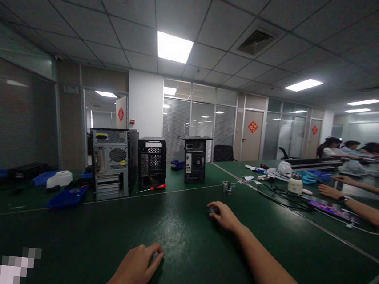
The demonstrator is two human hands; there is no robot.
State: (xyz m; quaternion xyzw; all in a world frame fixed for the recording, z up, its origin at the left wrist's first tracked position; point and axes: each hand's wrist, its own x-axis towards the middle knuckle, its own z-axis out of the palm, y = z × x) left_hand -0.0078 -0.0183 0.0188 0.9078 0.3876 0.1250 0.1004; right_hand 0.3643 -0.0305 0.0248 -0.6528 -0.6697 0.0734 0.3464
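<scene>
One small dark obj under right hand fingers.

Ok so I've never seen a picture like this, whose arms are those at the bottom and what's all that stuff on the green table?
The picture comes from a camera worn on a person's head, looking forward and down, so the two bare arms at the bottom are that person's own. The left hand rests flat on the dark green table. The right hand reaches farther out, its fingers closed over a small dark object too small to identify. Beyond stand three computer tower cases: a grey one and two black ones, with a red-handled screwdriver lying between them. The forearms at the right edge belong to other people.
</scene>
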